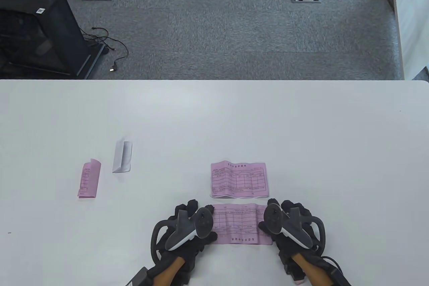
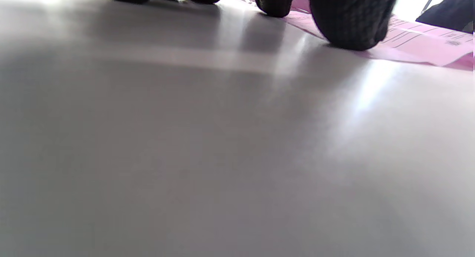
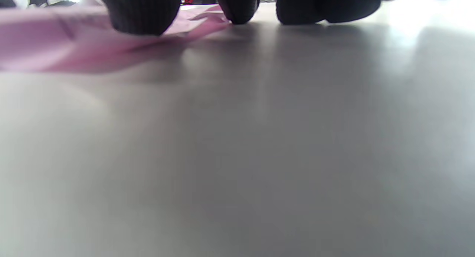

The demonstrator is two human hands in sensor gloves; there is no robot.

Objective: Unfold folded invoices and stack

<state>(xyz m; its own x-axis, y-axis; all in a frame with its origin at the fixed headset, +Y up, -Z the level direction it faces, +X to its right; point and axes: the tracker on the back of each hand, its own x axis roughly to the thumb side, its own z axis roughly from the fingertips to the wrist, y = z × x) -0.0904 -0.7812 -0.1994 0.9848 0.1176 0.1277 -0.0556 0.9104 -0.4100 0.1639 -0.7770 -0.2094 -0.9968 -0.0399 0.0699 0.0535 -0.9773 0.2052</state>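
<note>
Trackers cover most of the left hand and right hand, so how the fingers lie there is unclear. Both hide the ends of the near pink invoice. Its print is too small to read. Wrist views cut the fingers off.

An unfolded invoice lies behind the pressed invoice; two folded invoices sit left.
</note>
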